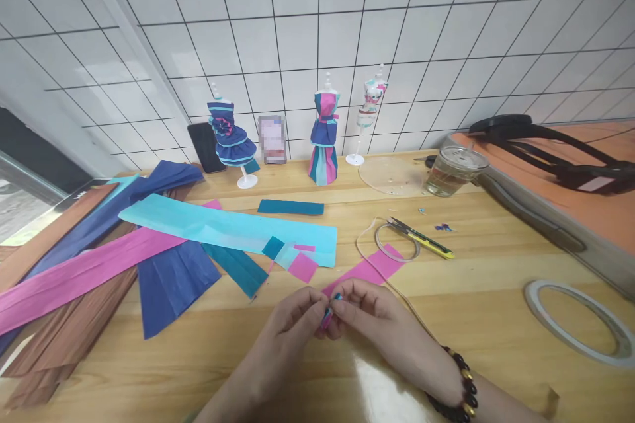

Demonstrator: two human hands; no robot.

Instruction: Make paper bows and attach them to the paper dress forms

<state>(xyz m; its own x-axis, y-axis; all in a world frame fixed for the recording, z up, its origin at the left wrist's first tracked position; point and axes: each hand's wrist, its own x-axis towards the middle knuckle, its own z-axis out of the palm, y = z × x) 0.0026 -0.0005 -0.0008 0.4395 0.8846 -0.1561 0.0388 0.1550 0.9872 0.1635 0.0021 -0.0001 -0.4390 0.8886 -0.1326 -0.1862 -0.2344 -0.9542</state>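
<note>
We see a wooden surface [173, 377] spread with material, and we take the light-blue strip [233, 225] as our landmark. To its left and nearer to us, brown strips [84, 337] lie in a layered bundle; a long pink strip [99, 264] passes under its left part. Behind it stand three small dress forms: the blue-dressed form [231, 129] behind its middle, the striped form [325, 139] behind its right end, and the floral form [371, 102] beyond that end, to the right. Our left hand [297, 317] and right hand [374, 314] meet on the near side of its right end, thumbs and fingers pinched narrow. To its right rest a clear cup [454, 175], farther back, and a yellow-and-black cutting tool [426, 240]. A pink square [303, 267] lies against its near edge. Smallest is the folded pink-and-teal piece [327, 318], just in front of its right end, which both hands hold between the fingertips.
</note>
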